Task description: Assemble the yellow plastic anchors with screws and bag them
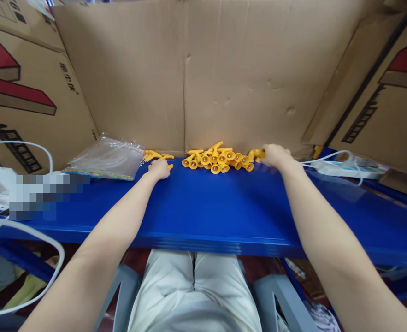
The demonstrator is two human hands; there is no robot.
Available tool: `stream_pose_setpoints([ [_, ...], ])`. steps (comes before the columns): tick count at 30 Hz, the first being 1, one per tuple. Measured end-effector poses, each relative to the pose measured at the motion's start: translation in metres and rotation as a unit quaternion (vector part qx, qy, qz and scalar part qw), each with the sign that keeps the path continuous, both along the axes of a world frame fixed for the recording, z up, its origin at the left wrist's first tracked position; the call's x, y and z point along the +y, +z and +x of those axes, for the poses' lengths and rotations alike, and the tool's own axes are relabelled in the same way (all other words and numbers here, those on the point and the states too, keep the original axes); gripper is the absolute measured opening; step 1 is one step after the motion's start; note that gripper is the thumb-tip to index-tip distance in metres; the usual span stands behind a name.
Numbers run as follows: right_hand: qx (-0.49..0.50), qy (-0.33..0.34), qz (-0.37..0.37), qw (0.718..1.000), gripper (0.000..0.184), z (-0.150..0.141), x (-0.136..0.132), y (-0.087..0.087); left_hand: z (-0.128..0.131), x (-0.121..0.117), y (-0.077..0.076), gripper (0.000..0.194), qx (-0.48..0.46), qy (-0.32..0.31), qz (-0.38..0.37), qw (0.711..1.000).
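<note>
A pile of small yellow plastic pieces (222, 159) with flared, trumpet-like ends lies at the back of the blue table, most of their openings facing me. My left hand (159, 170) is closed at the pile's left, and the tip of a yellow piece (170, 166) shows beside its fingers. Just behind that hand lie a few more yellow pieces (153, 155), with a bit of metal chain near them. At the pile's right end, the fingers of my right hand (275, 156) are bent around a yellow flared piece (256, 154), partly hidden by them.
Tall cardboard (244, 69) walls off the back of the blue table (217, 207). Clear plastic bags (106, 157) lie at the left, near white cables and a partly pixelated white object (2, 180). A white power strip (351, 169) with a cable is at the right.
</note>
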State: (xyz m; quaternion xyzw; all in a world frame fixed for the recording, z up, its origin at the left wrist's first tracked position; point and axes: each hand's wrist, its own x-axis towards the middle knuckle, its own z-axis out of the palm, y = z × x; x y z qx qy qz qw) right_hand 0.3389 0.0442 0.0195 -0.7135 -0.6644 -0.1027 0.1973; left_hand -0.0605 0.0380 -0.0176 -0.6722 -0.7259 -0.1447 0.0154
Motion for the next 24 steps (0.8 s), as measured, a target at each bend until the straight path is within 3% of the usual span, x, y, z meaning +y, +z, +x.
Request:
stream_pose_setpoints([
  [5,-0.048,0.034,0.064,0.996,0.033,-0.031,-0.021,0.015,0.012,-0.007,0.013,0.027,-0.111,0.001,0.135,0.985],
  [9,-0.031,0.068,0.075,0.994,0.032,-0.042,-0.026,0.016,0.019,-0.011,0.021,0.028,-0.203,-0.012,0.27,0.941],
  [12,-0.021,0.092,0.083,0.992,0.031,-0.047,-0.025,0.014,0.021,-0.013,0.025,0.033,-0.267,-0.045,0.311,0.911],
  [15,-0.017,0.148,0.092,0.985,0.03,-0.055,-0.025,0.011,0.026,-0.015,0.028,0.036,-0.365,-0.086,0.275,0.885],
  [19,-0.023,0.231,0.09,0.968,0.029,-0.075,-0.025,0.002,0.038,-0.021,0.027,0.034,-0.512,-0.138,0.139,0.836],
  [24,-0.05,0.32,0.026,0.946,0.028,-0.105,-0.029,-0.013,0.051,-0.029,0.017,0.033,-0.577,-0.195,0.001,0.793],
])
